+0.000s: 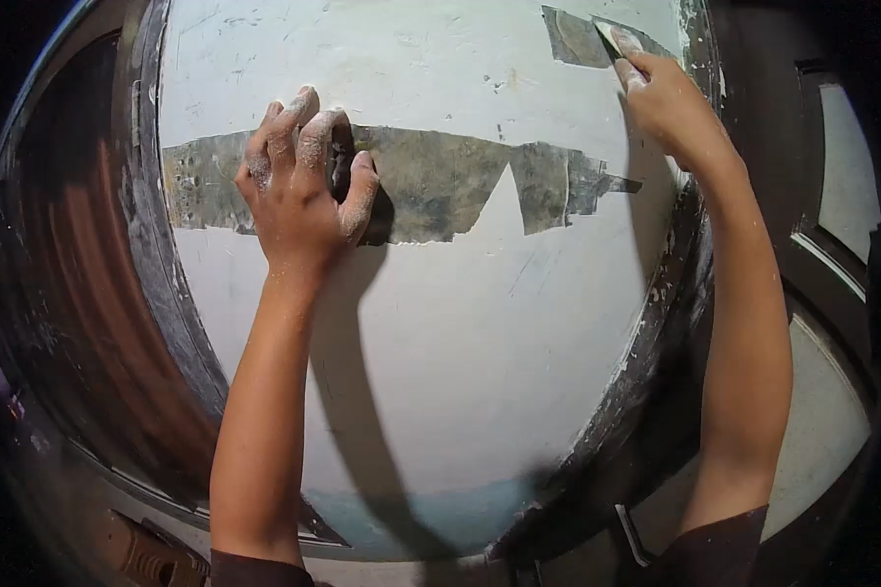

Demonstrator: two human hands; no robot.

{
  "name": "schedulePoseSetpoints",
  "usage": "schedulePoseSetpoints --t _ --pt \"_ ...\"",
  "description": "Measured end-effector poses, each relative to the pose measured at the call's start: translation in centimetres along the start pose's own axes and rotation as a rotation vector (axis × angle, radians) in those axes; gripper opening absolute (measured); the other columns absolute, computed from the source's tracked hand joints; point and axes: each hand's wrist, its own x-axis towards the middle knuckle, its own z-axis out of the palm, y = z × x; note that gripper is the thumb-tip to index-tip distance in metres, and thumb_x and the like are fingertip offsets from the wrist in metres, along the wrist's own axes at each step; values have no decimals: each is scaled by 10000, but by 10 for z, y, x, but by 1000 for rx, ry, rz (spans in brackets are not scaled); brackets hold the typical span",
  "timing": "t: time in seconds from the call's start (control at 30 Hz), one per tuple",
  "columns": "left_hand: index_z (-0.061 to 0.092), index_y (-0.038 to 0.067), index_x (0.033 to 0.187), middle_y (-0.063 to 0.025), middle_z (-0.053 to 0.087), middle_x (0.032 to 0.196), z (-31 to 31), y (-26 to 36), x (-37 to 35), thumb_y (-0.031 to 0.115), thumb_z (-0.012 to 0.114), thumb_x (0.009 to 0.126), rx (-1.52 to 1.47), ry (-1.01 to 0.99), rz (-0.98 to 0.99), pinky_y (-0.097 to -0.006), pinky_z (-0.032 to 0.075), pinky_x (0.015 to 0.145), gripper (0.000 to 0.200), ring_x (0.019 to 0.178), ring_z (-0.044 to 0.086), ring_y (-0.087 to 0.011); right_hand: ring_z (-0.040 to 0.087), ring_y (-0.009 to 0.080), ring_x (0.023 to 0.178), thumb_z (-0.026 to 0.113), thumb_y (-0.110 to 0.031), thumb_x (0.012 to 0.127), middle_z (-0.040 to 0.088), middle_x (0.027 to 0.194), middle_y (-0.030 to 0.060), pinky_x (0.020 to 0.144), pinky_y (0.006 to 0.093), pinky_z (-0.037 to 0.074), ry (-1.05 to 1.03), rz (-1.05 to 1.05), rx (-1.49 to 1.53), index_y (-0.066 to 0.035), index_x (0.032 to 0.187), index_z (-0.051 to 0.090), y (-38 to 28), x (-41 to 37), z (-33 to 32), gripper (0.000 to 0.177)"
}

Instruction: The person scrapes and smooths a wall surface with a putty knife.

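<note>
A wall panel (pixel 489 342) with a white coating stands in front of me, and a long grey-brown bare strip (pixel 431 181) runs across its middle. My left hand (pixel 303 191), its fingers dusted with white powder, is spread and bent with the fingertips at the wall by the strip's left part. At the upper right my right hand (pixel 661 98) is closed around a thin flat scraper (pixel 607 37). Most of the scraper is hidden by the fingers. Its edge lies at a smaller bare grey patch (pixel 575 39), where the coating is gone.
A dark, flaking frame edge (pixel 646 323) borders the panel on the right, and another dark frame (pixel 162 205) on the left. Beyond the left frame is a reddish-brown surface (pixel 108 264). A dark door with pale panels (pixel 847 176) stands at right. A brown object (pixel 152 553) sits lower left.
</note>
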Motion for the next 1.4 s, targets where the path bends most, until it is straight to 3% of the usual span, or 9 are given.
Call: schedulePoseSetpoints --t 0.2,0.27,0.33,0.4,0.6,0.67,0.83,1.13,1.4 --pt "649 191 1258 -30 559 1455 -1 2 1 355 701 850 32 4 3 -462 252 1154 443 1429 438 -290 712 435 973 527 -252 1033 731 1100 273 901 474 542 -112 171 105 -13 1304 662 -4 4 4 386" --pt "654 191 1253 -26 561 1449 -3 2 1 359 701 848 10 7 -7 -457 246 1158 441 1430 438 -287 734 391 887 508 -239 1029 740 1059 259 819 464 568 65 -66 -22 -12 1317 652 3 -2 8 394" --pt "610 210 1352 -42 495 1533 -3 2 -1 332 678 882 -16 -51 -20 -503 226 1160 490 1490 365 -294 731 397 907 502 -246 1030 739 1068 260 828 471 562 43 -80 -67 -20 1319 652 -12 0 1 397" --pt "616 197 1340 -42 499 1531 -5 3 0 319 683 878 -16 -51 -15 -506 220 1170 482 1492 367 -297 692 460 1004 515 -250 1028 718 1118 287 909 484 528 -196 302 103 -23 1304 660 -39 -3 -13 386" --pt "622 196 1336 -50 501 1526 -5 1 1 309 689 871 -15 -44 -25 -494 226 1169 483 1485 377 -304 679 457 1026 514 -273 1031 713 1122 283 924 484 511 -78 35 5 -17 1289 653 -24 0 -6 389" --pt "622 198 1337 -52 506 1518 -4 3 0 306 688 870 -10 -51 -31 -492 233 1163 483 1484 380 -305 665 463 1081 513 -265 1033 698 1177 287 964 497 499 -113 182 66 -27 1299 658 -30 -2 -5 386" --pt "611 195 1344 -46 510 1510 -4 3 0 328 684 874 -13 -41 -9 -490 226 1160 494 1475 386 -297 661 463 1113 509 -263 1034 696 1200 279 994 492 498 -36 62 1 -57 1327 660 -23 2 2 388" --pt "645 202 1268 -40 535 1477 -3 3 0 378 720 819 -25 -20 -23 -481 225 1161 488 1439 416 -314 645 473 1131 525 -248 1021 689 1198 290 990 507 498 -58 80 -23 -62 1296 676 -33 5 9 365" --pt "618 200 1333 -59 503 1513 -6 2 0 372 732 825 -18 -63 4 -487 242 1140 549 1471 381 -310 643 489 1115 526 -236 1008 701 1149 292 981 522 499 2 110 7 -58 1268 688 -36 2 12 355"
